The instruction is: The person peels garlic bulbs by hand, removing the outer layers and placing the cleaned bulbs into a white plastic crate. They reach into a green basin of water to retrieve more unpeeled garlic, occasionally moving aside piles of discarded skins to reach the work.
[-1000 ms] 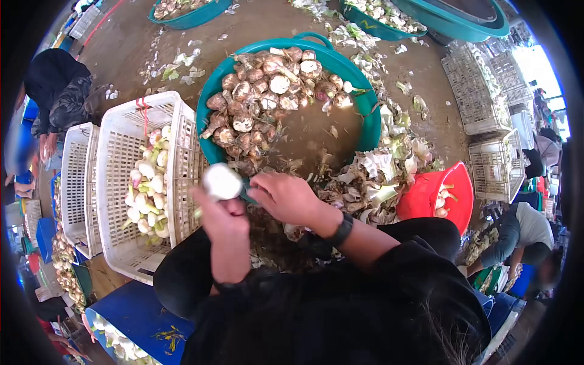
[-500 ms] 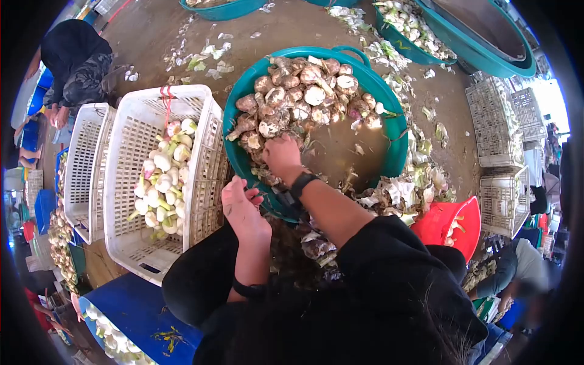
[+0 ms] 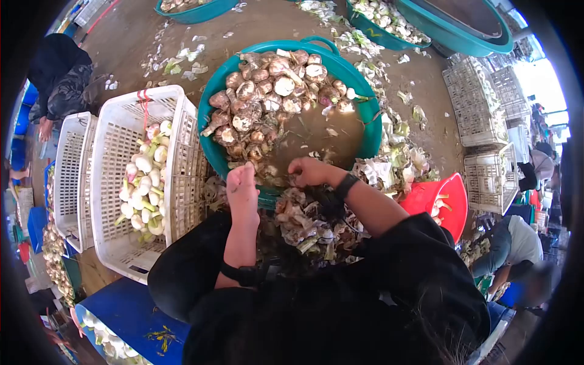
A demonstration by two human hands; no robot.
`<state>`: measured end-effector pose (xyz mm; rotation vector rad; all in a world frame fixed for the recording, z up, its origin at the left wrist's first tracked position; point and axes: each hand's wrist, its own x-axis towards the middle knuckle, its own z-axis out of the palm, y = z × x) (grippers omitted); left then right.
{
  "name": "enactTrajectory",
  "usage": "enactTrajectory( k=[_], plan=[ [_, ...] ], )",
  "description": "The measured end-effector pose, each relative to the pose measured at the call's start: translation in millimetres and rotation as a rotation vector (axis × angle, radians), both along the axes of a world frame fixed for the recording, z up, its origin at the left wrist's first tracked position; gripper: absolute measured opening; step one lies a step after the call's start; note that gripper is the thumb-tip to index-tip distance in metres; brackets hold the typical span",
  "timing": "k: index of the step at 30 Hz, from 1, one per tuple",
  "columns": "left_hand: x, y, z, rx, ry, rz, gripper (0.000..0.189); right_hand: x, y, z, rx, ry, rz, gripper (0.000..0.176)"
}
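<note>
White crate (image 3: 132, 100): pale trimmed bulbs (image 3: 144, 182) piled inside. Left hand (image 3: 242, 187) at near rim of green tub (image 3: 370, 115), fingers bent; grasp unclear. Soil-stained bulbs (image 3: 261, 91) heaped along tub's left and far sides. Right hand (image 3: 311, 172) over tub's near side, fingers curled; cannot tell if gripping. Loose skins (image 3: 377, 170) beyond, then red basin (image 3: 415, 199) holding several bulbs.

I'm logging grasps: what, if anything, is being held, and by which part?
Cannot be told: nothing shows clearly in the left hand or the right hand, but their curled fingers could hide something.
</note>
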<state>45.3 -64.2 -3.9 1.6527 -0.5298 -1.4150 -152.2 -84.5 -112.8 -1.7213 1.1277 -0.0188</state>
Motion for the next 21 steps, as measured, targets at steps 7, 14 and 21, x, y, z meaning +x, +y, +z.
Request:
enactTrajectory(
  k=[7,14,21],
  plan=[
    [-4.5,6.5,9.1,-0.236,0.181,-0.468,0.041,30.9,47.6,97.5,-0.074,-0.461,-0.938,0.025],
    [-7.7,12.8,7.7,-0.611,-0.321,-0.579,0.049,38.6,53.5,137.2,-0.532,-0.301,-0.690,0.015],
    [-5.9,14.4,14.7,-0.630,-0.467,-0.578,0.045,39.8,47.3,145.8,-0.438,-0.182,-0.651,0.012]
  ],
)
